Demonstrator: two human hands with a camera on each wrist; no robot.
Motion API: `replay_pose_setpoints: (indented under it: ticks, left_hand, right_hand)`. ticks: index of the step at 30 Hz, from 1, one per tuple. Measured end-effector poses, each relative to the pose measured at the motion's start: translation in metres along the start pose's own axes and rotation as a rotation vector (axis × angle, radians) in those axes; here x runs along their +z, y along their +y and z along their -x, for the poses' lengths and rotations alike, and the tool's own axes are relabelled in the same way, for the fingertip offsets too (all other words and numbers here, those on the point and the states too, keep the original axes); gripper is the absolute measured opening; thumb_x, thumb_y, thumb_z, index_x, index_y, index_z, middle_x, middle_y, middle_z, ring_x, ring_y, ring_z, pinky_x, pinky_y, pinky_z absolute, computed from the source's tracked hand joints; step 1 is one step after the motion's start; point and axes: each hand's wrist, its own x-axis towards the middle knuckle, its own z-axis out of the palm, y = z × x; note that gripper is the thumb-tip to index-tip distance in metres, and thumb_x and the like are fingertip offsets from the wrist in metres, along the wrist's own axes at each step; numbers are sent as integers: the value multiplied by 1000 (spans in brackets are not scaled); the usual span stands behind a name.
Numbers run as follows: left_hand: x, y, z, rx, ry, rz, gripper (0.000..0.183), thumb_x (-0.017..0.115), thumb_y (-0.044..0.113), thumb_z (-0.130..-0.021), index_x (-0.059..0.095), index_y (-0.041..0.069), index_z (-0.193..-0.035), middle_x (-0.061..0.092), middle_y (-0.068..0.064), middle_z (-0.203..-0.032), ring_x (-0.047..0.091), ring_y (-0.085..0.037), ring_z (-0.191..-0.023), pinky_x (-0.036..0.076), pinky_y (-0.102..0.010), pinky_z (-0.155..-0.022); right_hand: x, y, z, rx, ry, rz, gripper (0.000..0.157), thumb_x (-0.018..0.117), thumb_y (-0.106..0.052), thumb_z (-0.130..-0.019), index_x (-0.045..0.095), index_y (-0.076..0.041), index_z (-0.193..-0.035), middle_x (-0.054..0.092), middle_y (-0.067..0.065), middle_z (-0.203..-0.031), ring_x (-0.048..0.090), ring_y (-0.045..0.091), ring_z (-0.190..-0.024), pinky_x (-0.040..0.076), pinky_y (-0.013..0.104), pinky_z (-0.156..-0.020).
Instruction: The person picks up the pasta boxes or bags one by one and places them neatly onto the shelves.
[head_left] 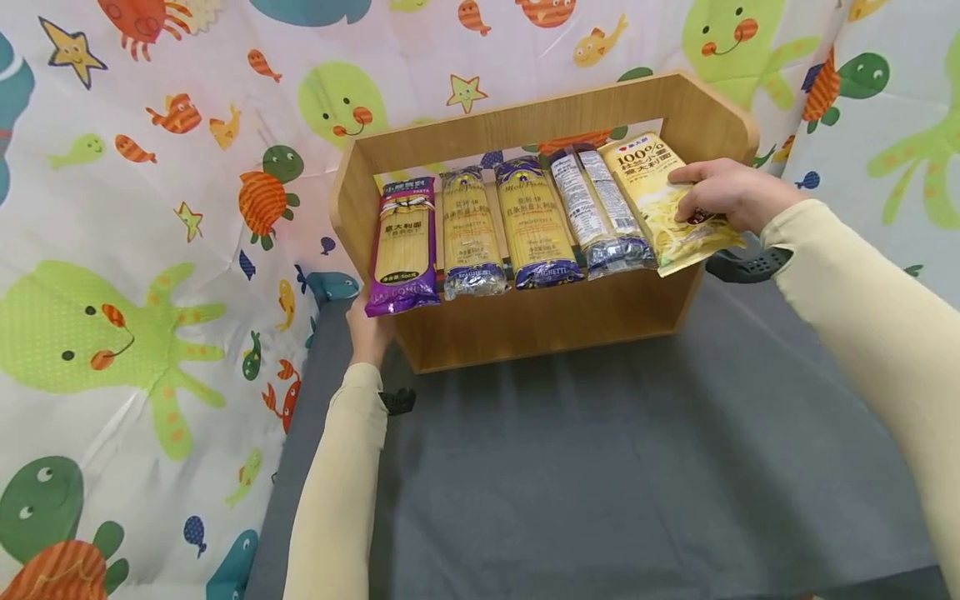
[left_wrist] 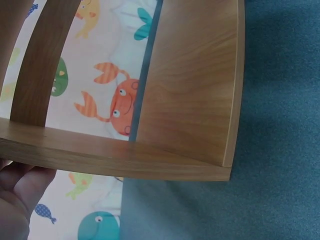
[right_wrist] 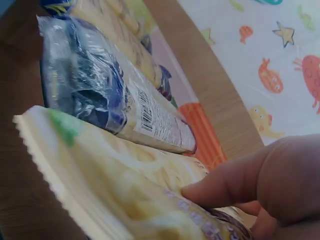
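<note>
My right hand pinches a yellow pasta packet by its right side, at the right end of a wooden rack. In the right wrist view, the thumb lies across the packet's front. My left hand holds the rack's left side panel from outside, just below a purple spaghetti packet. Between these end packets lean two blue-and-yellow spaghetti packets and a packet with its white label side facing out, all in a row on the upper shelf.
The rack stands on a grey cloth-covered table. Behind it and at the left hangs a white curtain printed with sea animals. Below the packets is the rack's lower compartment.
</note>
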Motion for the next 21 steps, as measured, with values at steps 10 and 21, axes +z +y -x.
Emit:
replay_pose_setpoints:
  ticks: [10, 21]
  left_hand:
    - [-7, -2, 1, -1, 42, 10, 44, 46, 35, -106, 59, 7, -136, 67, -22, -133, 63, -45, -119, 50, -60, -103]
    - [-7, 2, -8, -19, 11, 51, 50, 47, 43, -105, 55, 11, -142, 67, -19, -134, 64, -40, -117, 53, -56, -102]
  right_hand:
    - [-1, -8, -7, -4, 53, 81, 84, 56, -10, -98, 3, -13, -164, 21, 25, -157, 53, 12, -93, 52, 21, -71]
    - [19, -1, 10, -229, 399, 494, 74, 57, -10, -85, 34, 6, -153, 44, 37, -145, 43, 51, -118, 36, 60, -98]
